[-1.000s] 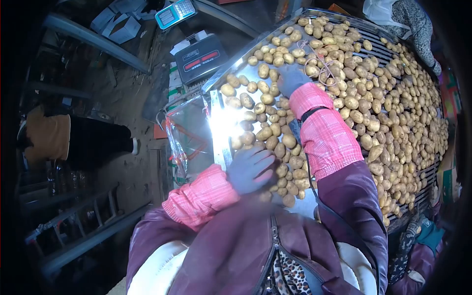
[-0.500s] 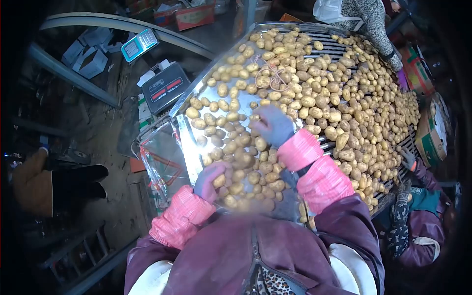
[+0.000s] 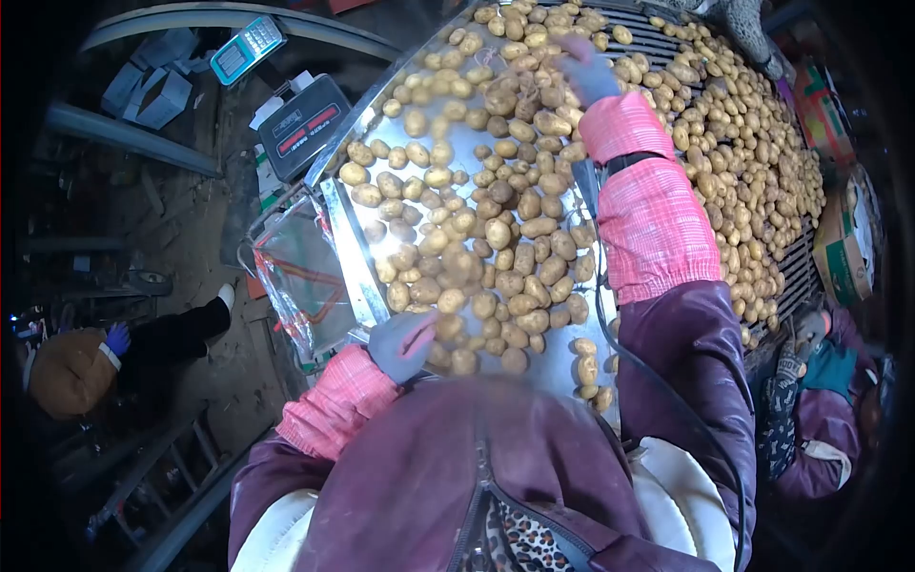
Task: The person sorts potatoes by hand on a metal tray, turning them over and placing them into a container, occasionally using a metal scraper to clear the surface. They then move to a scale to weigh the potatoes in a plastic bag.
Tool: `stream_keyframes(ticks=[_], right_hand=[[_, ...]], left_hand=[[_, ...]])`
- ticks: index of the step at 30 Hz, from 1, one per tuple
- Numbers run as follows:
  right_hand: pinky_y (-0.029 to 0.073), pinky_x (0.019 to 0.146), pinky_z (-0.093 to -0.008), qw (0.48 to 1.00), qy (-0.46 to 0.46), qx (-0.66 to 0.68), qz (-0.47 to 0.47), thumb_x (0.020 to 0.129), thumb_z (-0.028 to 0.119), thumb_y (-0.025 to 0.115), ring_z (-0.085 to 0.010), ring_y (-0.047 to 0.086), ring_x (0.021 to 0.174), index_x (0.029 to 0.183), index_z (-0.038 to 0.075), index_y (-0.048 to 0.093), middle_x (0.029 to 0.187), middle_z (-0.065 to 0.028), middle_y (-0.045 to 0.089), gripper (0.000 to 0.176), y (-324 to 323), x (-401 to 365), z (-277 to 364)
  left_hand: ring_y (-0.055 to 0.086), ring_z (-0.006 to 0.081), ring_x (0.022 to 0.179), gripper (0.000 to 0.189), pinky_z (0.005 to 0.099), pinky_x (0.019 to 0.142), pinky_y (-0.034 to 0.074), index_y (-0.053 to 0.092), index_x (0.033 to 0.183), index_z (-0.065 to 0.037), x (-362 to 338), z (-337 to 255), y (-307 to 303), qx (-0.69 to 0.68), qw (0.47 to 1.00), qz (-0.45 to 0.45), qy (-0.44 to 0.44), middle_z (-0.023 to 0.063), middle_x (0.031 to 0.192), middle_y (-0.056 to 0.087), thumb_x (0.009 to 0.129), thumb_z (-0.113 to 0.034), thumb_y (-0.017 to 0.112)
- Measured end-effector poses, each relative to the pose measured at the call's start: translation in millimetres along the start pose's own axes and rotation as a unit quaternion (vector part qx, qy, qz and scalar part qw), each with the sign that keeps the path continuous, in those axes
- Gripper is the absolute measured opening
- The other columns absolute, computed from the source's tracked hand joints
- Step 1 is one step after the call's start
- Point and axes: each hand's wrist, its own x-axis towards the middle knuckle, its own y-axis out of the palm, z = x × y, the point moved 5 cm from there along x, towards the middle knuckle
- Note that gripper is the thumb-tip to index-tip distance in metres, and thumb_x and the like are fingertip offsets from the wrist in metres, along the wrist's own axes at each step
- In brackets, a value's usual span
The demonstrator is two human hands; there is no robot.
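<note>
A shiny metal sorting table (image 3: pixel 348 253) is covered with many small yellow potatoes (image 3: pixel 505 234). My left hand (image 3: pixel 405 343), in a grey-blue glove with a pink checked sleeve cover, rests against the potatoes at the near edge, fingers curled beside one or two of them. My right hand (image 3: pixel 586 71), gloved the same way, reaches far across the heap and lies flat on the potatoes near a tangle of pale string (image 3: pixel 529 86). Whether either hand grips a potato is not visible.
A clear plastic bag (image 3: pixel 305 276) hangs open at the table's left edge. A black weighing scale (image 3: pixel 303 122) and a blue calculator (image 3: pixel 246 46) sit at the left. Another person crouches at left (image 3: pixel 114 348); a co-worker's gloved hand (image 3: pixel 810 329) is at right beside cardboard boxes (image 3: pixel 843 257).
My right hand has stretched from the middle of the heap to its far part. My left hand stayed at the near edge, shifting slightly. The view tilted.
</note>
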Motion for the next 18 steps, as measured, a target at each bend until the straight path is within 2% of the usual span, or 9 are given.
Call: stream_keyframes(ticks=[2, 3, 5, 7, 8, 10, 13, 16, 18], right_hand=[[0.049, 0.089, -0.0358, 0.988, 0.022, 0.100, -0.115, 0.087, 0.014, 0.062, -0.0270, 0.060, 0.104, 0.116, 0.011, 0.068, 0.117, -0.0147, 0.061, 0.030, -24.5, -18.3, 19.6], [0.049, 0.089, -0.0377, 0.990, -0.048, -0.130, 0.008, 0.088, 0.018, 0.063, -0.0292, 0.059, 0.106, 0.120, 0.012, 0.065, 0.121, -0.0155, 0.059, 0.033, -16.1, -29.7, 26.0], [0.048, 0.091, -0.0408, 0.929, -0.111, -0.347, 0.073, 0.089, 0.031, 0.063, -0.0332, 0.058, 0.110, 0.125, 0.014, 0.062, 0.127, -0.0170, 0.057, 0.040, 5.1, -84.9, 19.5], [0.045, 0.097, -0.0467, 0.929, -0.068, -0.348, 0.105, 0.088, 0.048, 0.061, -0.0355, 0.055, 0.115, 0.130, 0.017, 0.058, 0.131, -0.0179, 0.054, 0.052, 28.4, -144.3, 39.6], [0.042, 0.101, -0.0514, 0.916, -0.024, -0.349, 0.195, 0.087, 0.056, 0.058, -0.0360, 0.053, 0.120, 0.134, 0.019, 0.055, 0.134, -0.0182, 0.052, 0.060, 43.9, -168.2, 52.1], [0.033, 0.106, -0.0618, 0.890, -0.115, -0.438, 0.060, 0.088, 0.059, 0.054, -0.0345, 0.047, 0.125, 0.140, 0.023, 0.047, 0.135, -0.0169, 0.049, 0.063, 72.3, -220.3, 62.5], [0.024, 0.105, -0.0659, 0.900, -0.096, -0.418, 0.075, 0.094, 0.052, 0.047, -0.0313, 0.042, 0.127, 0.144, 0.019, 0.041, 0.125, -0.0118, 0.052, 0.061, 86.1, -247.0, 98.9], [0.025, 0.106, -0.0611, 0.894, -0.173, -0.397, 0.114, 0.095, 0.043, 0.047, -0.0308, 0.051, 0.117, 0.135, 0.012, 0.049, 0.118, -0.0112, 0.057, 0.050, 84.9, -264.4, 122.2], [0.033, 0.101, -0.0569, 0.910, -0.112, -0.299, 0.265, 0.093, 0.040, 0.049, -0.0303, 0.057, 0.108, 0.124, 0.011, 0.055, 0.111, -0.0116, 0.061, 0.043, 75.3, -256.1, 129.4]], left_hand=[[0.066, 0.0309, 0.077, 0.028, 0.0386, 0.067, 0.053, 0.065, 0.117, -0.005, -0.5, -4.2, -1.1, -0.002, 1.000, 0.002, -0.010, 0.0132, 0.087, 0.067, 0.089, -0.009, 0.063], [0.066, 0.0309, 0.076, 0.028, 0.0383, 0.067, 0.053, 0.066, 0.116, -0.005, 2.3, -6.3, -2.7, -0.003, 1.000, 0.000, -0.011, 0.0132, 0.087, 0.067, 0.089, -0.009, 0.063], [0.067, 0.0307, 0.076, 0.026, 0.0374, 0.067, 0.054, 0.066, 0.115, -0.004, 4.2, -10.4, -4.6, -0.001, 1.000, -0.006, -0.014, 0.0132, 0.088, 0.068, 0.089, -0.009, 0.063], [0.068, 0.0305, 0.076, 0.026, 0.0366, 0.068, 0.054, 0.066, 0.114, -0.004, 4.3, -12.2, -4.1, -0.002, 1.000, -0.014, -0.012, 0.0135, 0.088, 0.068, 0.089, -0.008, 0.064], [0.068, 0.0304, 0.077, 0.026, 0.0362, 0.068, 0.054, 0.066, 0.115, -0.003, 3.1, -11.7, -4.2, -0.002, 1.000, -0.018, -0.010, 0.0138, 0.089, 0.068, 0.089, -0.008, 0.064], [0.068, 0.0289, 0.077, 0.026, 0.0350, 0.069, 0.055, 0.066, 0.116, -0.003, 2.6, -10.5, -2.5, -0.004, 1.000, -0.024, -0.002, 0.0144, 0.091, 0.069, 0.090, -0.007, 0.063], [0.068, 0.0239, 0.079, 0.027, 0.0323, 0.072, 0.055, 0.065, 0.118, -0.002, -0.6, -8.3, -2.6, -0.028, 0.999, -0.026, -0.015, 0.0139, 0.095, 0.069, 0.092, -0.008, 0.061], [0.066, 0.0172, 0.081, 0.027, 0.0292, 0.074, 0.055, 0.064, 0.120, -0.002, 1.1, -6.0, -0.4, -0.119, 0.988, -0.016, -0.098, 0.0101, 0.099, 0.068, 0.094, -0.008, 0.059], [0.064, 0.0134, 0.083, 0.027, 0.0274, 0.075, 0.054, 0.064, 0.121, -0.002, -0.8, -1.0, 1.9, -0.205, 0.962, -0.008, -0.179, 0.0071, 0.100, 0.067, 0.096, -0.008, 0.057]])
